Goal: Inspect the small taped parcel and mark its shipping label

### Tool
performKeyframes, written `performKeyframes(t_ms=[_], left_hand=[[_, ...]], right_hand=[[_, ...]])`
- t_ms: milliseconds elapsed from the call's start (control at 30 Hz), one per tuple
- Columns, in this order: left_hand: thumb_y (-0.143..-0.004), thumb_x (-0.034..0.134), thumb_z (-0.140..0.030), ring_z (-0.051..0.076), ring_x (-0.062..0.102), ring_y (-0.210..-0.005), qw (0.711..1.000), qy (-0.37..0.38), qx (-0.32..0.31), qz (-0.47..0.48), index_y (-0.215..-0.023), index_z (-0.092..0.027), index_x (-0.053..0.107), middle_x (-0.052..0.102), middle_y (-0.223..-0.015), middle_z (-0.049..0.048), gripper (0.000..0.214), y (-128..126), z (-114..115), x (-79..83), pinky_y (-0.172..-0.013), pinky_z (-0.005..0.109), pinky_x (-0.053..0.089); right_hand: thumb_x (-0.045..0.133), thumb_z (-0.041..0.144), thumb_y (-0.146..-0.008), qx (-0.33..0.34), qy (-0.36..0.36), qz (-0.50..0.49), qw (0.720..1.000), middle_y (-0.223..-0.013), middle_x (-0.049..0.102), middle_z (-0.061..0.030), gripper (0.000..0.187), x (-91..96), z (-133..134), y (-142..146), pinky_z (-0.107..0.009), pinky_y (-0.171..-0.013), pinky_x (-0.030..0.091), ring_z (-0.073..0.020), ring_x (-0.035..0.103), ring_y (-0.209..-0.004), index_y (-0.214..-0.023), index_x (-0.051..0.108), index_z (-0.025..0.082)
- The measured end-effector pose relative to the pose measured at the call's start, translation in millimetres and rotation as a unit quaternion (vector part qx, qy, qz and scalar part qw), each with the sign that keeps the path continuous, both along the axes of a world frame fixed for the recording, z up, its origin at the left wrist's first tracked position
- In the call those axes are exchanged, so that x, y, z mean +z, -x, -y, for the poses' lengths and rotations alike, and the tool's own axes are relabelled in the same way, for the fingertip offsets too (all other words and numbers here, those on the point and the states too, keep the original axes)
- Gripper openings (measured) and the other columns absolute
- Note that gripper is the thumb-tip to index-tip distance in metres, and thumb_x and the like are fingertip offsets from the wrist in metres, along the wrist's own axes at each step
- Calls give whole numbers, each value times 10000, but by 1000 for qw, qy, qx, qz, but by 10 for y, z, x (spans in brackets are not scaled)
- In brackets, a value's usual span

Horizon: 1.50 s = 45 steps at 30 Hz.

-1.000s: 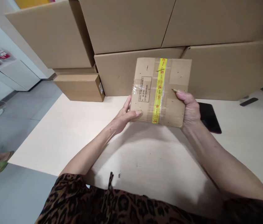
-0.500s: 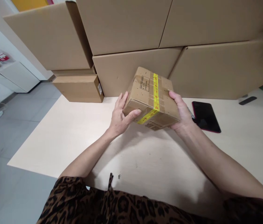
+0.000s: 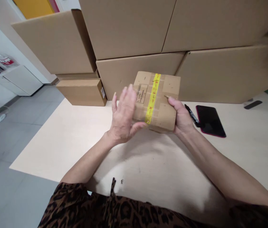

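Surface: pale wooden desk (image 3: 60, 148), stacked cardboard cartons (image 3: 134, 28) behind.
Parcel: small cardboard parcel (image 3: 162, 118) was held over the desk, with yellow tape (image 3: 153, 98) across it.
Writing: printed label (image 3: 142, 93) was too small to read.
Left hand (image 3: 122, 117): spread wide, blurred, thumb at the parcel's edge.
Right hand (image 3: 182, 115): gripped the parcel's right side.

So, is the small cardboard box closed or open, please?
Closed: the cardboard box is sealed across its face by yellow printed tape, with no flap lifted.

Small cardboard parcel (image 3: 164, 114), yellow tape band (image 3: 152, 98), held aloft
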<state>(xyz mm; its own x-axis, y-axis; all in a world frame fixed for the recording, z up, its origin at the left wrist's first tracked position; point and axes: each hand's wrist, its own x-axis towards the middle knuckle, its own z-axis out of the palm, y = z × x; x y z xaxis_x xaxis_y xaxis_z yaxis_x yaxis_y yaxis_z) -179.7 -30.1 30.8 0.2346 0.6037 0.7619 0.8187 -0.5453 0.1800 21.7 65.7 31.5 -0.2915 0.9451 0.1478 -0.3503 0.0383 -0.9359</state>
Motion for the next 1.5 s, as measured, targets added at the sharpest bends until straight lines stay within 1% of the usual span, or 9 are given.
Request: performKeyframes(t_ms=[100,200,467,633,733,900,1033,1267,1500], left_hand=[[-995,241,-771,335,238,-1641,988,12,15,-155,-1699,-140,-66,339,-1721,214,994,-198,94,-9,-1337,539,72],[-985,211,-781,329,236,-1642,980,25,15,-197,-1683,-86,-109,330,-1719,236,1035,-260,91,-64,-1325,517,150],[-942,252,-840,381,130,-1657,988,42,45,-144,-1680,-110,-145,162,-1755,275,1111,7,-61,-122,-1327,574,99],[-897,397,-863,391,116,-1657,990,63,-69,-105,-1688,-117,-115,198,-1748,273,1202,-287,26,-239,-1331,573,122],[-908,400,-850,370,155,-1655,988,80,-117,-67,-1692,-204,-137,175,-1770,216,1149,-282,38,-118,-1333,565,136],[-897,469,-833,437,64,-1652,999,44,-8,-21,-1710,-207,-18,79,-1788,205,1137,43,-32,149,-1327,603,-4],[-911,442,-831,428,26,-1655,996,53,-27,-62,-1699,-202,-100,35,-1784,230,1145,-35,7,19,-1319,636,63],[-948,366,-816,347,120,-1662,986,87,-123,-65,-1677,-172,-185,180,-1766,237,1119,-389,155,-39,-1334,561,169],[-936,496,-773,388,234,-1633,993,60,-79,-63,-1714,-261,40,293,-1751,164,1037,-64,-31,42,-1337,585,66]], right_hand=[[807,498,-749,-28,34,-15,999,-1051,783,-41,342,44,154,50,-510,-914,642,-318,757,-1026,-983,673,288],[853,450,-718,-49,-3,-13,999,-1135,754,-30,443,94,252,41,-514,-975,607,-309,736,-1086,-1070,628,302],[891,498,-650,-39,-7,15,999,-1166,728,-30,647,53,297,55,-520,-989,587,-315,695,-1135,-1192,587,318],[895,468,-670,-42,24,33,998,-1130,745,-14,568,55,270,45,-496,-1032,571,-303,714,-1107,-1138,610,319],[877,476,-704,-31,25,42,998,-1142,749,-14,544,78,284,19,-498,-1025,577,-311,715,-1125,-1159,618,327],[865,457,-757,60,-49,50,996,-1388,692,-36,717,96,441,25,-501,-1085,545,-317,659,-1282,-1390,550,336],[860,473,-757,57,-49,43,996,-1377,706,-41,712,92,439,15,-507,-1105,534,-320,661,-1287,-1384,555,326],[896,474,-655,-25,19,37,999,-1145,783,-17,621,177,296,-14,-534,-1106,539,-334,721,-1171,-1197,637,315],[866,443,-711,7,-38,29,999,-1265,753,-20,645,190,356,-20,-542,-1092,548,-342,671,-1271,-1294,613,335]])
